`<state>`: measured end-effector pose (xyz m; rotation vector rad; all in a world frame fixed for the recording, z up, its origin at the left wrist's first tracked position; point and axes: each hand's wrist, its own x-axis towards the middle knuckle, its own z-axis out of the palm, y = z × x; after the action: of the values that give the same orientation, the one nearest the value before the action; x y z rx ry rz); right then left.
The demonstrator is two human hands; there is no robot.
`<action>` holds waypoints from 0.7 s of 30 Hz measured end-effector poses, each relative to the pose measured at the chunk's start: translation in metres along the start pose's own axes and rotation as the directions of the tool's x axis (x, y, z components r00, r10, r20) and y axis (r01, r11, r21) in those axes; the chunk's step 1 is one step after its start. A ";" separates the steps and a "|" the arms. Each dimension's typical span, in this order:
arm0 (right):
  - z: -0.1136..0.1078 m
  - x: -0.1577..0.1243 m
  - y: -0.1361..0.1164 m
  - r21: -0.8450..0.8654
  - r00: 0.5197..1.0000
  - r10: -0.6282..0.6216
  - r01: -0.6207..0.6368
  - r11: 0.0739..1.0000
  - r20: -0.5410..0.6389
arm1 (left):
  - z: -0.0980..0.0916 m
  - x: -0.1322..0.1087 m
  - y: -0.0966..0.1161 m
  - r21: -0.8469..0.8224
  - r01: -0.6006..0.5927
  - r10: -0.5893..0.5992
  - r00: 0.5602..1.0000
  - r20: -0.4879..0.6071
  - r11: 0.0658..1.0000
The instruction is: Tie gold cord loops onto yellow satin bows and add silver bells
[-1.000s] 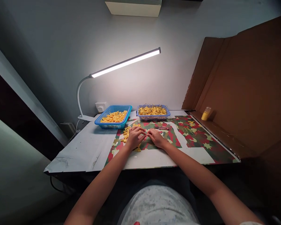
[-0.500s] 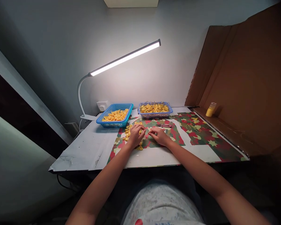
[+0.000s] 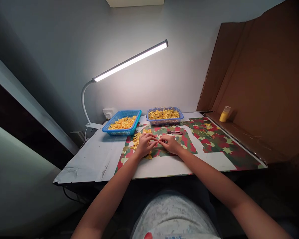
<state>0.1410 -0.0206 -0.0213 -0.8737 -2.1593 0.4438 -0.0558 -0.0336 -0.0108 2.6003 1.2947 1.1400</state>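
My left hand (image 3: pixel 146 145) and my right hand (image 3: pixel 169 143) meet fingertip to fingertip over the camouflage-patterned sheet (image 3: pixel 189 146). Both are pinched closed; whatever lies between the fingers is too small to make out. Several yellow bows (image 3: pixel 136 141) lie around and under my left hand, partly hidden by it. Just beyond my right hand rests a pair of thread snips or small pliers (image 3: pixel 174 132) with dark reddish handles. A thin yellowish strand (image 3: pixel 158 129) lies on the sheet behind my fingers.
At the back left stands a blue basket (image 3: pixel 137 124) of yellow bows. Beside it is a purple-blue basket (image 3: pixel 164 121) of yellow pieces with stringy ends. A lamp (image 3: pixel 131 61) arches above. Cardboard (image 3: pixel 259 83) walls the right side, near a yellow bottle (image 3: pixel 224 114). Yellow scraps (image 3: pixel 208 126) lie right.
My left hand has moved slightly right, so its fingertips now come together with those of my right hand. The whole view has shifted a little.
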 end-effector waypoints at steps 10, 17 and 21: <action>0.000 0.000 0.000 0.023 0.999 0.046 -0.046 0.999 0.017 | -0.001 0.000 -0.007 0.031 0.028 -0.028 1.000 0.007 0.999; 0.000 0.000 0.000 0.047 0.998 0.067 -0.068 0.997 0.011 | -0.003 0.001 -0.007 0.055 0.050 -0.051 0.999 0.012 0.997; 0.000 0.001 0.003 0.055 0.996 0.092 -0.091 0.994 -0.015 | -0.001 0.002 -0.010 0.079 0.087 -0.087 0.996 -0.003 0.993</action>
<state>0.1419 -0.0176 -0.0223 -0.9448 -2.0874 0.5363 -0.0625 -0.0262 -0.0123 2.5687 1.4664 1.0966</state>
